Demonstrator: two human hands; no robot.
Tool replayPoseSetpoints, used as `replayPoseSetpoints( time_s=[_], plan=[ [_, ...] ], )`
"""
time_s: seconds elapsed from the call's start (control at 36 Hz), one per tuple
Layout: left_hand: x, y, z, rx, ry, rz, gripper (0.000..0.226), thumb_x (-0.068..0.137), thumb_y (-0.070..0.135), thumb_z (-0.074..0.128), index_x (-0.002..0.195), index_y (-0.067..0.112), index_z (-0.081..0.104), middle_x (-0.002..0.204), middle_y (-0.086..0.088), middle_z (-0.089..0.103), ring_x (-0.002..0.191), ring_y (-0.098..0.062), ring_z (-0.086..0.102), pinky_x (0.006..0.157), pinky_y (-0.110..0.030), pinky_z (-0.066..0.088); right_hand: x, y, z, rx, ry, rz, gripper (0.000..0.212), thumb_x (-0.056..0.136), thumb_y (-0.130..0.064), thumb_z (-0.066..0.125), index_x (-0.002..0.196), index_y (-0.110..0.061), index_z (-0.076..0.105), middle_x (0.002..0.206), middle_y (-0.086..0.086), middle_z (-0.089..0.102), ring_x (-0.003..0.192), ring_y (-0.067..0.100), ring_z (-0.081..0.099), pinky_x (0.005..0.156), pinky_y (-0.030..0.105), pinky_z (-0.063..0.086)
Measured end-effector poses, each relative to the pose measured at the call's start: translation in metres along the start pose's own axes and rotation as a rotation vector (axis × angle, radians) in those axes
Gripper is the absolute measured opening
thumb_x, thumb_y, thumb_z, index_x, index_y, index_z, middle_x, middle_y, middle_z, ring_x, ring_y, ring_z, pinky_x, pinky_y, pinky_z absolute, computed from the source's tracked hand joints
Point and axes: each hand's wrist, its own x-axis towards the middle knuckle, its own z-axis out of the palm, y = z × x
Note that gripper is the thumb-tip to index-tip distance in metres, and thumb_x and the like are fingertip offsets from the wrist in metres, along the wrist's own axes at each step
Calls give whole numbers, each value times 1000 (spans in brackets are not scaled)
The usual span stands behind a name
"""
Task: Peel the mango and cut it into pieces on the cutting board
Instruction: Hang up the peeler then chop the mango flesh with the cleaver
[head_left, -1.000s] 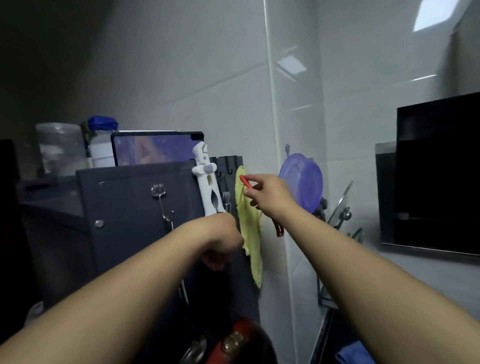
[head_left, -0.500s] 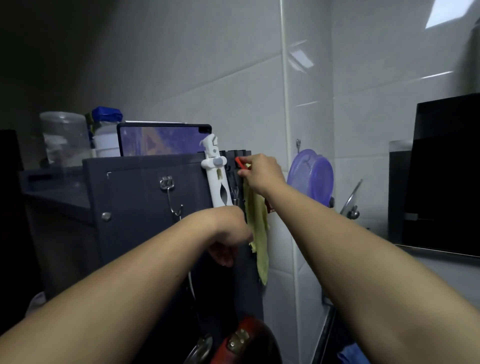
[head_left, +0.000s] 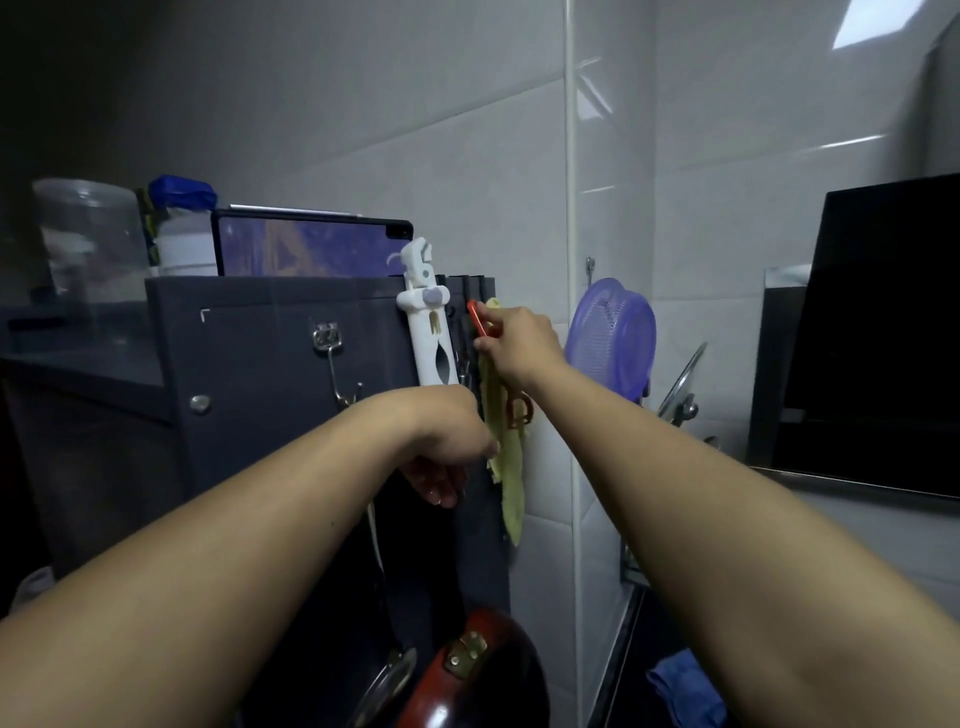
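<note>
A red-handled tool (head_left: 477, 318), seemingly a peeler, is pinched at its upper end by the closed fingers of the right hand (head_left: 519, 345), which is raised against the edge of a dark grey cabinet (head_left: 270, 364); the tool's lower red end (head_left: 519, 413) is seen below the wrist, so most of its length is hidden behind the hand. A yellow cloth (head_left: 506, 457) hangs just beneath and behind that hand, draped down the cabinet edge. Lower and to the left, the left hand (head_left: 447, 447) is held with fingers curled downward; whether anything is gripped by it cannot be told. Directly above the left hand a white plastic tool (head_left: 428, 327) is hung on the cabinet side, and a metal hook (head_left: 332, 358) is fixed further left. To the right of the right hand a purple colander (head_left: 613, 338) is hung against the white tiled wall (head_left: 467, 171). Neither mango nor cutting board is in view, so their position cannot be told.
</note>
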Motion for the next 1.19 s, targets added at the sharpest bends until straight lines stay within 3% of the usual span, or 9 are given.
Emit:
replayPoseSetpoints(
  time_s=[0.25,0.36,0.44,0.56,0.69,0.86,1.0,1.08,1.19],
  plan=[
    [-7,23,52,-89,-63,185,30,107,23,53,111,-6,62,76,-14,69,41,-21,64,41,-27,53,-49,37,-31,91,83,84,45,93,-1,51,131,-22,65,114,3,72,106,22,66,98,38,52],
    [3,39,133,-34,-149,352,31,104,27,55,102,-1,67,91,-18,77,66,-32,74,54,-35,62,-145,84,-62,161,182,220,44,85,8,51,116,-13,74,99,5,75,87,18,70,90,32,56],
    [-6,59,226,37,-267,508,26,98,26,60,83,7,68,84,-19,76,83,-37,75,72,-43,61,-267,125,-84,161,235,483,39,86,10,50,108,-11,75,89,1,73,79,15,68,76,25,54],
    [-70,91,362,50,-550,707,20,97,27,63,87,14,73,85,-8,77,76,-25,68,71,-32,53,-472,155,-117,61,386,919,33,87,3,53,91,-22,73,78,-3,73,70,13,70,77,26,56],
    [-243,136,505,41,-983,1048,12,97,27,64,94,22,74,85,0,76,82,-23,72,74,-35,56,-732,100,-184,-158,768,1414,33,85,-1,55,77,-31,67,79,-5,74,83,16,69,84,28,54],
    [-421,112,585,136,-1367,1312,10,99,22,64,93,25,72,81,6,71,74,-11,63,65,-27,47,-942,-13,-214,-227,1224,1664,40,85,12,46,72,-22,63,66,-4,64,61,18,58,70,42,52],
    [-511,78,633,358,-1519,1299,10,101,30,61,101,27,71,91,4,74,79,-9,66,67,-22,49,-1081,-122,-199,-366,1366,2039,23,89,-2,55,78,-20,66,84,4,69,89,32,65,82,38,52],
    [-538,72,655,363,-1531,1165,13,104,25,58,108,21,70,99,-7,74,79,-11,67,64,-19,50,-1137,-159,-197,-529,1228,2210,23,91,-6,57,102,-17,73,110,14,70,108,38,61,86,34,46],
    [-564,75,688,90,-1507,757,15,106,13,53,108,12,69,92,-8,69,70,-16,64,60,-26,52,-1198,-170,-222,-714,951,2231,33,90,-9,55,120,-14,67,114,23,62,105,43,55,88,42,48]
  ],
)
